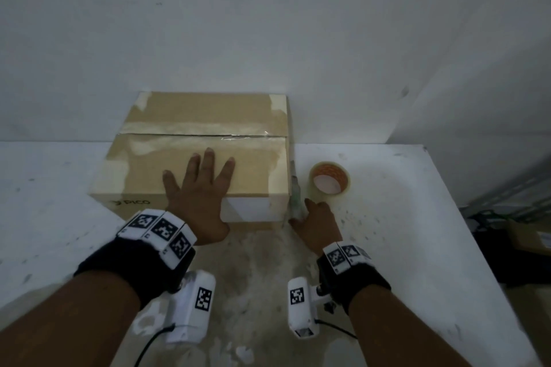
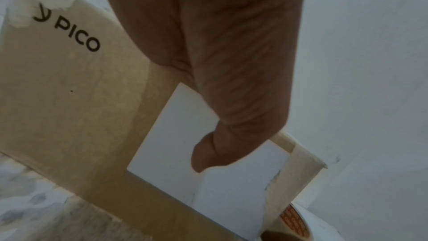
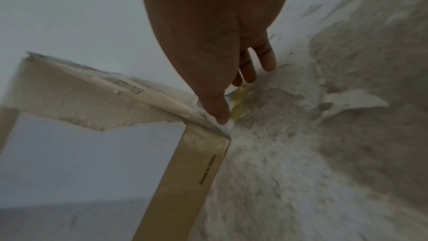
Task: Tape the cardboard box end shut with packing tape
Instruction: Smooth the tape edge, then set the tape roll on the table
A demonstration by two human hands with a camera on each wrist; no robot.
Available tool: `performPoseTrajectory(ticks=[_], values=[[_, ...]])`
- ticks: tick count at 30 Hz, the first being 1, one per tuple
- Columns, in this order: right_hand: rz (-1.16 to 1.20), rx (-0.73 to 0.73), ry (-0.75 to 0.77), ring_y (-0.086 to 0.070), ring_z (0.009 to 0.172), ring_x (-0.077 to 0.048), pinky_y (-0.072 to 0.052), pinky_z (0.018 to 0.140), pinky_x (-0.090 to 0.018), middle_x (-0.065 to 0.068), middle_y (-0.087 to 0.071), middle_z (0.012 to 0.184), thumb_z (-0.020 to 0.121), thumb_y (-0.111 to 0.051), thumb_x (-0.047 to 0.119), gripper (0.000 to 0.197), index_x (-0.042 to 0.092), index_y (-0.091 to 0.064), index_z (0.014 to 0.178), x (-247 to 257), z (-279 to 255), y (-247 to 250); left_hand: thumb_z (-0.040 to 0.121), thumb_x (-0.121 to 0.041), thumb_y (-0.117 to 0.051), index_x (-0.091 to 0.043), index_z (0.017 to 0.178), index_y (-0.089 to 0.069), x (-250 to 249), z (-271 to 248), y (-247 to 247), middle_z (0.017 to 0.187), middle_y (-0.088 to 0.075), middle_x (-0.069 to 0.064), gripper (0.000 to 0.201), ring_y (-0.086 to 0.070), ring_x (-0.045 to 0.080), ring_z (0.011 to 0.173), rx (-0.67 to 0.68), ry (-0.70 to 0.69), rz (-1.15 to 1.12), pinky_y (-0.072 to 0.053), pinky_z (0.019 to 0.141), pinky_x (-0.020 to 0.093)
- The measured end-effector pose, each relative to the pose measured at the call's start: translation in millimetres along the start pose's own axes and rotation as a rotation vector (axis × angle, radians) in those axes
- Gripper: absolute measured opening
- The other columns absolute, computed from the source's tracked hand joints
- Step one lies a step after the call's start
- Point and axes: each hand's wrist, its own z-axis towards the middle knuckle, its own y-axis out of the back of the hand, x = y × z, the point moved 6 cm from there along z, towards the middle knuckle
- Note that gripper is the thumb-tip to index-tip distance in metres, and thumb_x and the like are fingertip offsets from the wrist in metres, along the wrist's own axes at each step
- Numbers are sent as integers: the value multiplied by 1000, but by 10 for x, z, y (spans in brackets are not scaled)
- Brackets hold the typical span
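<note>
A brown cardboard box (image 1: 244, 116) stands on the table against the wall, with a clear tape strip along its top seam. My left hand (image 1: 199, 188) lies flat on the lid, fingers spread; the left wrist view shows its palm (image 2: 220, 61) over the box front (image 2: 69, 98) and a white label (image 2: 176, 144). My right hand (image 1: 316, 220) is at the box's lower right corner beside a crumpled clear tape strip (image 1: 295, 188). In the right wrist view its thumb (image 3: 220, 114) touches that corner (image 3: 208, 135) and the straight fingers (image 3: 266, 58) reach the table. A packing tape roll (image 1: 329, 180) lies just right of the box.
The white tabletop (image 1: 402, 232) is worn and peeling in front of the box. Its right edge (image 1: 477, 247) drops off to dark clutter and another carton (image 1: 530, 238) on the floor. A white wall stands right behind the box.
</note>
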Motion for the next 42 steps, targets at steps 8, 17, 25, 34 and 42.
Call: performPoseTrajectory(ticks=[8,17,25,34,42], values=[[5,-1,41,-55,98,-35,-49,86,-38,-18,-52,109,88,-51,31,37,9,-53,117,-21,-66,-104,76,-44,-66,-33,144,26,3,7,-13,157,33,7,115,25,31,146,-10,-3,3,1,113,65],[33,-27,-8,-52,110,-35,-44,96,-38,-19,-47,123,89,-54,30,45,10,-47,129,25,96,12,76,-44,-67,-33,144,26,8,4,-10,157,33,7,116,24,31,146,-29,-1,10,1,113,65],[33,-57,-13,-46,120,-34,-41,98,-40,-19,-45,130,88,-56,38,55,8,-45,133,-20,-19,120,75,-46,-67,-32,145,25,-3,2,-6,158,30,8,116,22,32,147,-53,-5,25,-1,114,66],[64,-200,40,-55,114,-23,-42,100,-34,-11,-58,124,90,-53,37,44,13,-54,126,-97,-695,412,79,-50,-63,-32,146,21,17,-46,24,158,30,7,109,23,29,147,-28,-60,-55,2,115,63],[123,-217,112,-54,87,-8,-39,79,-18,-1,-64,103,90,-56,33,37,16,-59,122,46,-1613,854,89,-33,-60,-26,150,-18,326,-260,380,162,-16,5,75,-21,28,147,-202,-173,-599,-20,118,42]])
